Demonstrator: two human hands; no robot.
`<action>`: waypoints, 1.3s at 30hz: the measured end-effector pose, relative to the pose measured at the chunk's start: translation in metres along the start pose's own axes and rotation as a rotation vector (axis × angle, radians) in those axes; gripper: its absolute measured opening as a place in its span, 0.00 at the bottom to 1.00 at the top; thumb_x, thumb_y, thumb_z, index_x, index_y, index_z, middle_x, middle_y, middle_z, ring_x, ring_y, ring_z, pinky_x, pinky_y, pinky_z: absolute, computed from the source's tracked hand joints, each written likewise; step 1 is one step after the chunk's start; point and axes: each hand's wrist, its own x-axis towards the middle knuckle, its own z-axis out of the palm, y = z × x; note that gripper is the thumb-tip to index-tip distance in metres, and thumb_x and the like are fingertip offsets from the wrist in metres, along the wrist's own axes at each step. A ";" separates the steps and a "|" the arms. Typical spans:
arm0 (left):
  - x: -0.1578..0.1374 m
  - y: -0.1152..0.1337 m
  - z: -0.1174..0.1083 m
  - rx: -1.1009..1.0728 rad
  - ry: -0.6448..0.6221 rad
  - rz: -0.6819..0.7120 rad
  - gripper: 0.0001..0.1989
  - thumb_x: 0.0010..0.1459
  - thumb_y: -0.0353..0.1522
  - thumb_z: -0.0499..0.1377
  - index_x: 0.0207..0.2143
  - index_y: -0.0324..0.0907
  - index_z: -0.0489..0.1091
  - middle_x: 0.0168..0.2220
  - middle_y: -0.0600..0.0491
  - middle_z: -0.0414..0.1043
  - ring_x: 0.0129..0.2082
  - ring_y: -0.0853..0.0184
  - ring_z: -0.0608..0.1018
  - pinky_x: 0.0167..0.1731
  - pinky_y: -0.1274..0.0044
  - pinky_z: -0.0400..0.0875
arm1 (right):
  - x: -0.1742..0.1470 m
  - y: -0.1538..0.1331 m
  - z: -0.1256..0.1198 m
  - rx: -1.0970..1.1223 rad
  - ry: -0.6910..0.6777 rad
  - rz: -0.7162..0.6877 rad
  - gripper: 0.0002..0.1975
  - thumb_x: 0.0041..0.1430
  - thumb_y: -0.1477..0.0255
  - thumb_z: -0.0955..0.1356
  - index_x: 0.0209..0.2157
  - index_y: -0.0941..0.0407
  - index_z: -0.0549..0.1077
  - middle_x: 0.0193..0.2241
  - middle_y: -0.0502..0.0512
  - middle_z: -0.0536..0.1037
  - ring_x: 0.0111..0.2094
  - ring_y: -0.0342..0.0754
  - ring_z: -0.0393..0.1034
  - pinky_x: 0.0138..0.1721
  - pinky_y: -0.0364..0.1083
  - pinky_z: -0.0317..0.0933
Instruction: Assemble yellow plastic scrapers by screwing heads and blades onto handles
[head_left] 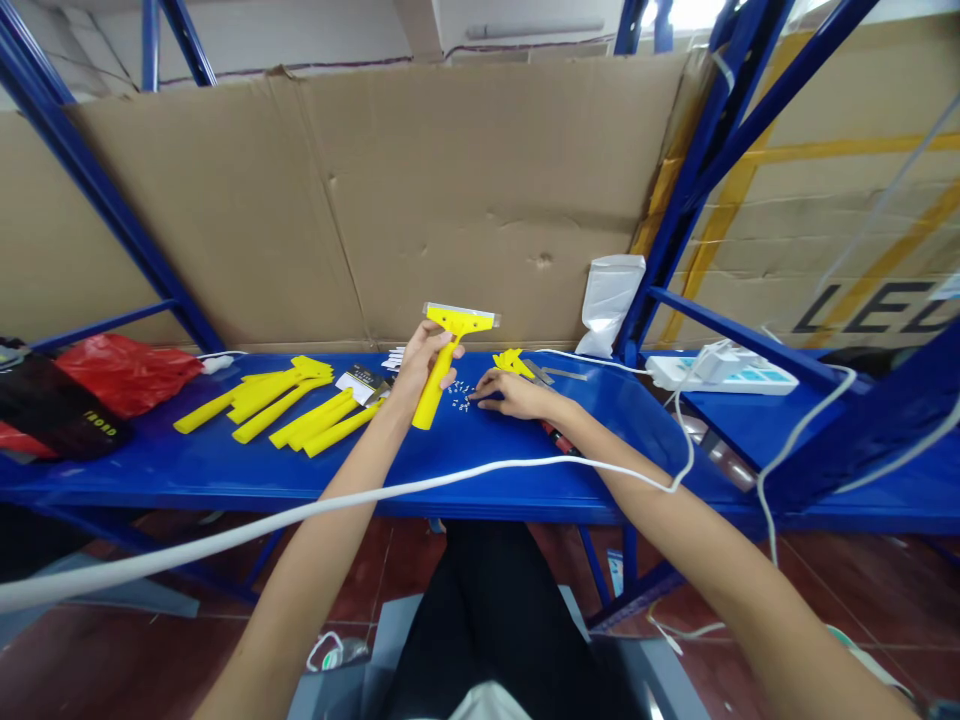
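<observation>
Wrapped around the handle of a yellow scraper (429,395) is my left hand (417,362). The scraper stands tilted, its wide head up and a clear strip along the top edge. My right hand (519,394) rests low over the blue table, thumb and forefinger close together at a scatter of small screws (459,393). Whether a screw is between those fingertips is too small to tell. Behind the right hand lie small yellow pieces (511,361) and flat metal strips (559,373). A red and black tool (559,438), partly hidden, lies under my right forearm.
Several yellow scraper handles (262,400) lie left of my left hand, near a black and white packet (363,382). A red plastic bag (127,370) sits far left. A white cable (450,478) crosses in front of my forearms. A power strip (724,374) lies right.
</observation>
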 end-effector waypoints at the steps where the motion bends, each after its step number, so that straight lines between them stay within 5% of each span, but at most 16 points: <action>1: -0.001 0.000 0.000 -0.008 -0.014 -0.016 0.27 0.52 0.37 0.77 0.45 0.48 0.64 0.39 0.57 0.75 0.31 0.71 0.80 0.13 0.88 0.60 | 0.000 0.000 0.001 -0.006 -0.004 0.012 0.14 0.70 0.75 0.75 0.53 0.52 0.89 0.54 0.64 0.86 0.54 0.57 0.81 0.63 0.57 0.73; 7: -0.007 0.002 0.002 0.007 -0.072 -0.078 0.26 0.52 0.38 0.75 0.47 0.49 0.65 0.40 0.55 0.74 0.30 0.71 0.78 0.13 0.88 0.57 | -0.003 0.001 0.006 -0.022 0.022 0.042 0.17 0.71 0.72 0.74 0.58 0.51 0.87 0.53 0.65 0.83 0.54 0.58 0.79 0.64 0.60 0.72; 16: -0.008 -0.001 0.003 0.036 -0.102 -0.114 0.25 0.52 0.38 0.75 0.47 0.48 0.67 0.38 0.55 0.73 0.31 0.70 0.78 0.13 0.86 0.58 | 0.000 -0.001 0.002 0.069 0.070 0.064 0.06 0.64 0.73 0.79 0.41 0.50 0.91 0.49 0.60 0.84 0.51 0.56 0.80 0.61 0.56 0.73; 26: 0.004 -0.015 -0.004 0.110 0.042 -0.147 0.23 0.52 0.36 0.74 0.43 0.45 0.66 0.38 0.55 0.76 0.32 0.68 0.82 0.14 0.85 0.62 | 0.002 -0.005 0.005 0.100 0.116 0.035 0.03 0.63 0.75 0.76 0.34 0.54 0.84 0.41 0.59 0.86 0.46 0.56 0.80 0.55 0.54 0.73; 29: 0.008 -0.022 -0.010 0.124 0.105 -0.147 0.21 0.52 0.35 0.73 0.43 0.45 0.66 0.37 0.55 0.77 0.33 0.67 0.83 0.16 0.85 0.64 | 0.002 -0.006 -0.003 0.089 0.237 0.047 0.03 0.66 0.73 0.72 0.37 0.54 0.81 0.43 0.60 0.84 0.46 0.55 0.78 0.55 0.55 0.71; 35: 0.013 -0.032 -0.019 0.133 0.275 -0.179 0.19 0.52 0.33 0.71 0.40 0.45 0.64 0.35 0.54 0.79 0.30 0.69 0.82 0.18 0.86 0.65 | -0.002 -0.024 -0.032 0.153 0.752 0.072 0.06 0.72 0.65 0.70 0.39 0.51 0.75 0.44 0.58 0.79 0.43 0.53 0.75 0.49 0.52 0.71; 39: 0.014 -0.033 -0.018 0.144 0.273 -0.198 0.19 0.52 0.32 0.72 0.40 0.45 0.64 0.34 0.54 0.80 0.29 0.69 0.82 0.18 0.86 0.66 | -0.003 -0.033 -0.038 0.153 0.861 0.106 0.08 0.73 0.64 0.69 0.38 0.51 0.73 0.43 0.58 0.77 0.42 0.52 0.74 0.47 0.53 0.71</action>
